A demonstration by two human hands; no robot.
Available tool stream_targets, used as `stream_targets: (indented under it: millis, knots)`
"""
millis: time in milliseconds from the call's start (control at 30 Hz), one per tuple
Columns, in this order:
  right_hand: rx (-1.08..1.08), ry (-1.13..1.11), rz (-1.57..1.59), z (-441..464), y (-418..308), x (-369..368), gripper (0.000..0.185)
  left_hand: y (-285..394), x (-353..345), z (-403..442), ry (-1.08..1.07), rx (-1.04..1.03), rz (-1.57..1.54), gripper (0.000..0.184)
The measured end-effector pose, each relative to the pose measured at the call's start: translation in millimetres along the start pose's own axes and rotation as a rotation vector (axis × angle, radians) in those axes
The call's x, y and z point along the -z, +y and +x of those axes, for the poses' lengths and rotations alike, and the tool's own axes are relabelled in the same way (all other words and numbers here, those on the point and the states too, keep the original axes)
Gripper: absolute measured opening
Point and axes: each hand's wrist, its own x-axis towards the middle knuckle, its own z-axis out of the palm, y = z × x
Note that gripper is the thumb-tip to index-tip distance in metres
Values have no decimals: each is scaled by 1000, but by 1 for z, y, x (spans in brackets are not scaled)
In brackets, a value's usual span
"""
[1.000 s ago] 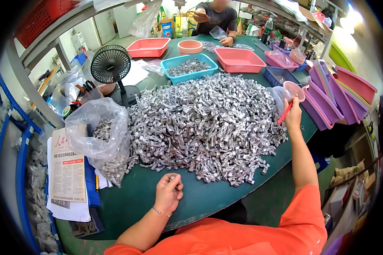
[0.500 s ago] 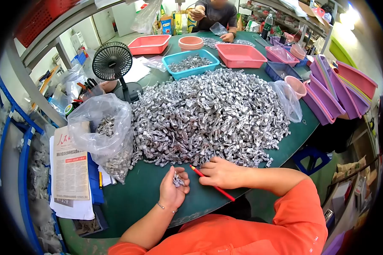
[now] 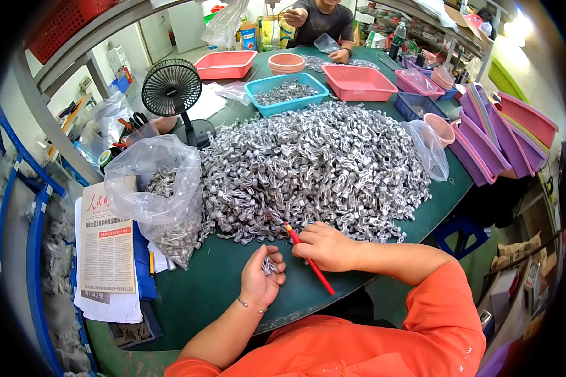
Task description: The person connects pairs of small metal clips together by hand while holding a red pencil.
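A large pile of small grey metal pieces with loop-shaped parts (image 3: 314, 163) covers the middle of the table. My left hand (image 3: 260, 281) is cupped palm up in front of it, its fingers curled round a few metal pieces (image 3: 269, 266). To its right, my right hand (image 3: 327, 247) is closed on a red pencil (image 3: 319, 274). One pencil end points at the pile's near edge and the other slants down toward my body. My right fingers are near the pile; whether they touch it I cannot tell.
An open plastic bag (image 3: 176, 217) of pieces stands left, beside a newspaper (image 3: 107, 248). Behind the pile are a black fan (image 3: 172, 88), a blue tray (image 3: 289, 108) and a pink tray (image 3: 361, 93). Purple bins (image 3: 484, 151) lean at right. Another person (image 3: 324, 25) sits across the table.
My right hand has moved slightly up toward the pile with the pencil, which now stands steeper. My left hand still holds the metal pieces. The whole view has shifted a little.
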Motion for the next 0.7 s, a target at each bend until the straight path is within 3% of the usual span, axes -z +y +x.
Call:
stream_targets:
  millis: [167,367,567,700]
  knots:
    - [-35,111,74,-2,1,-8,21,-1,-5,-2,-7,-31,91,11]
    - [-185,259,217,3,-7,-13,19,-8,-13,-4,-23,-164,414,18]
    - [-230,491,424,6,-23,-17,20,-4,-14,-6,-7,-109,318,15]
    - [-280,499,477,7,-24,-29,20,-3,-11,-4,-70,-88,248,16]
